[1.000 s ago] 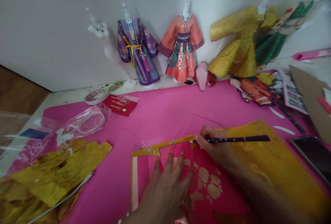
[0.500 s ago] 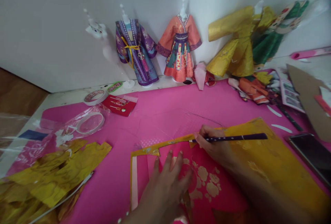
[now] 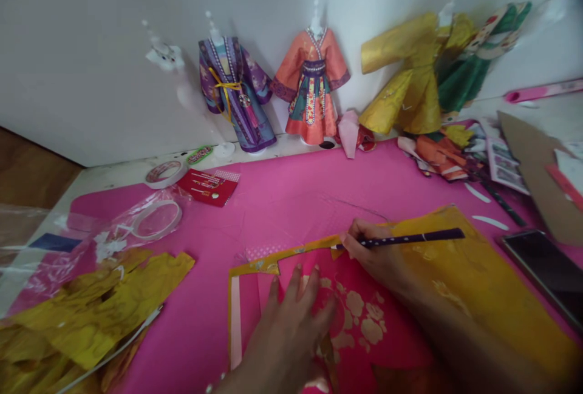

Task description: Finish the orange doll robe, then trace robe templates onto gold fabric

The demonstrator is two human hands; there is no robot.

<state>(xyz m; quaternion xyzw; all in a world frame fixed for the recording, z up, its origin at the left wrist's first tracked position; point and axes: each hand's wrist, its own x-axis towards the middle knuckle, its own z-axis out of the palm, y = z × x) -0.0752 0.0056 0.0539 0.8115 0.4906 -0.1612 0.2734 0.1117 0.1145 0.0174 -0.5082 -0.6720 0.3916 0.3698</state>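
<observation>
A dark pencil with pale dots [image 3: 419, 237] is pinched in my right hand [image 3: 371, 251], its tip at the top edge of a red paper piece with gold flowers [image 3: 368, 321]. That red piece lies over a yellow patterned sheet [image 3: 455, 272], whose border shows along the top and left. My left hand [image 3: 291, 327] rests on the red piece with its fingers spread, pressing it flat. A pale strip [image 3: 235, 321] runs down the left side of the red piece. Part of the red piece is hidden under both hands.
Several small dressed mannequins, one in a purple robe [image 3: 239, 96], stand along the wall. Yellow scraps [image 3: 104, 309] lie at left near tape rolls [image 3: 157, 219] and a red packet [image 3: 214, 187]. A phone [image 3: 546, 272] and cardboard [image 3: 532, 175] are at right on the pink mat [image 3: 191, 297].
The whole view has shifted slightly, so things appear a little further left. Both hands keep nearly the same pose, and the pencil stays at the red piece's top edge.
</observation>
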